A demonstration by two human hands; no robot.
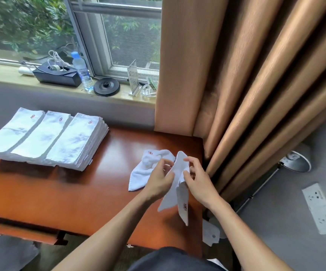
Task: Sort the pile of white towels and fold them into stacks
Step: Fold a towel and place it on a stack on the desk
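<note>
Head view: hands point(159, 179) point(199, 182) pinch a towel point(174, 194); black box point(58, 77) holds cables point(55, 60).

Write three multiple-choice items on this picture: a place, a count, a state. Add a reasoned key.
1. Where are the folded white towel stacks?
A. on the left of the reddish-brown wooden table
B. on the windowsill
C. on the floor
2. How many stacks are there?
A. two
B. three
C. five
3. The white towel in the hands is
A. folded flat
B. hanging unfolded
C. rolled tight
Key: 1A, they rest on the tabletop; 2B, three lie side by side; 3B, left hand and right hand pinch it as it hangs.
</note>
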